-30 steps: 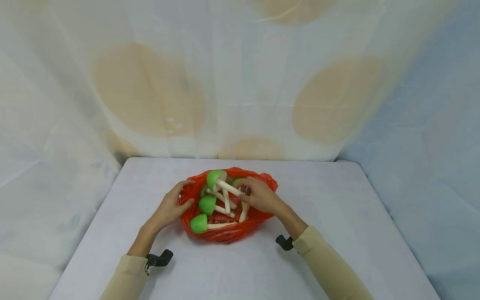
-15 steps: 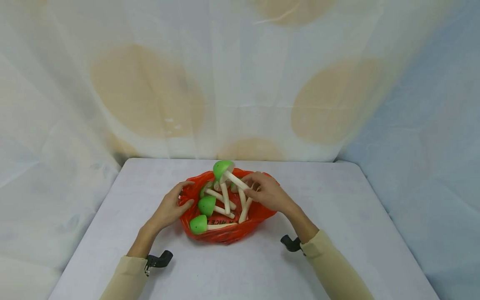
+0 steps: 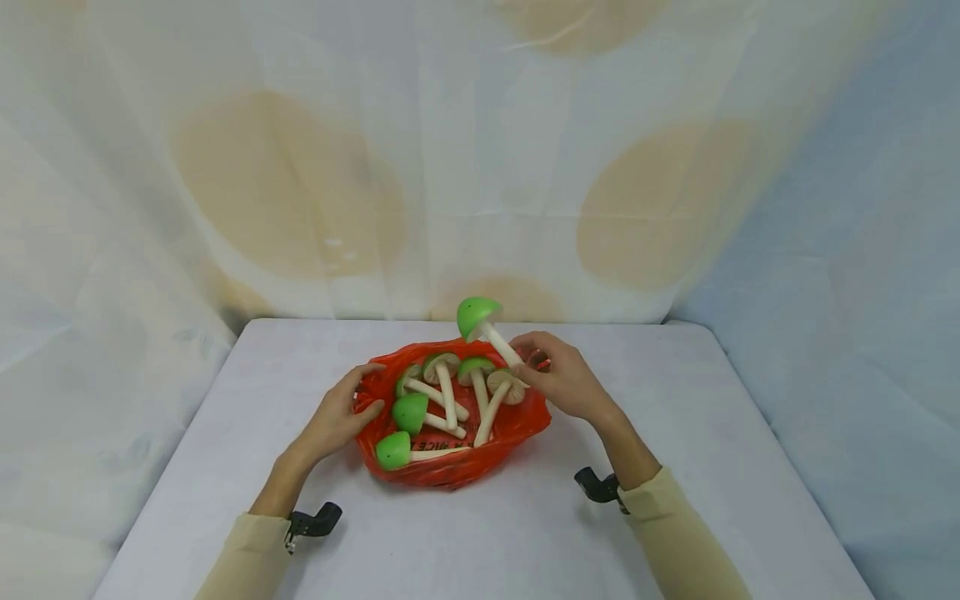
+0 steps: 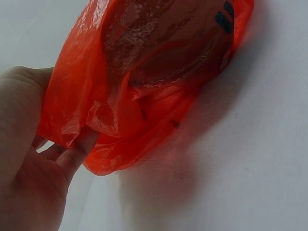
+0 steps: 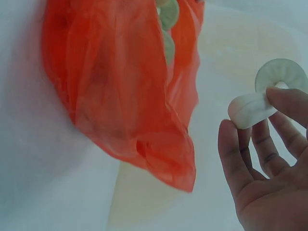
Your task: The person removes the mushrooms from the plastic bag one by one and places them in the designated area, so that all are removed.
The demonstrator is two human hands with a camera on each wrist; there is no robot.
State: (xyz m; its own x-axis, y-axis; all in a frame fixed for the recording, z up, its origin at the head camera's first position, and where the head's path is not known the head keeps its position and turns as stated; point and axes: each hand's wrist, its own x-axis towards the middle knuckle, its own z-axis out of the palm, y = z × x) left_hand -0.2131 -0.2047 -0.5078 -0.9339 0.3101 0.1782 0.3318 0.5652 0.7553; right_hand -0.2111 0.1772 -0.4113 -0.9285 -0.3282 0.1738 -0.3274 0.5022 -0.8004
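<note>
The right hand [image 3: 564,385] is pinching the white stem of a green-capped toy mushroom [image 3: 486,323], holding it tilted in the air just above the far right edge of the red plastic bag [image 3: 450,467]. The left hand [image 3: 335,418] is gripping the bag's left rim with curled fingers. More mushrooms [image 3: 420,412] are lying inside the bag, which is sitting on the white table [image 3: 675,433]

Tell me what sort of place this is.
Probably a staged recording booth, not a kitchen: a bare white table is walled by draped spotted cloth, and the only goods are toy green-capped mushrooms in a red plastic bag.
</note>
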